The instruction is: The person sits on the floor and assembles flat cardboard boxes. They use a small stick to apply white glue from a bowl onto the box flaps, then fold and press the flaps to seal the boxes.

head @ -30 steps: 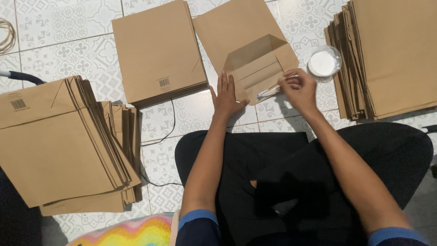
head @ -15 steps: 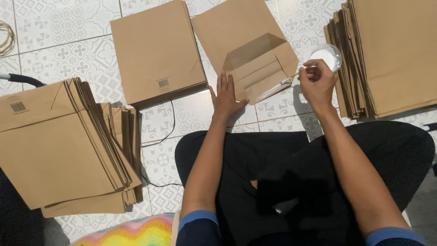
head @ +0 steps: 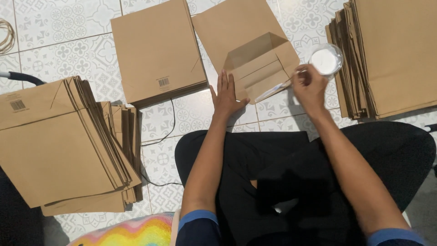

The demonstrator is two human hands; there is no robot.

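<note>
Person seated cross-legged on a patterned tile floor (head: 68, 50), black trousers, blue cuffs at the wrists.

Left hand (head: 226, 96): open and flat, fingers spread a little, palm pressed down on the near edge of a brown paper bag (head: 248, 45) lying on the floor straight ahead. The bag's bottom end is unfolded, flaps standing open toward the person.

Right hand (head: 308, 85): fingers pinched closed around a thin brush (head: 277, 86). The brush runs left from the hand, its tip resting on the lowest flap of the open bag bottom. The hand sits just beside a small round clear cup (head: 326, 59) with white paste inside; the cup stands on the floor between the bag and the stack to the right, close against that stack.

Around the work:
- Flat stack of bags (head: 157, 52), left of the open bag, barcode corner facing the person.
- Large fanned stack (head: 59, 141) at far left, near the person's left knee, with a smaller pile partly under it.
- Another tall fanned stack (head: 391, 54) at far right.
- Thin dark cable (head: 166, 136) crossing the tiles between the left stack and the legs.
- Rainbow-coloured cushion (head: 129, 230) at the bottom edge.
</note>
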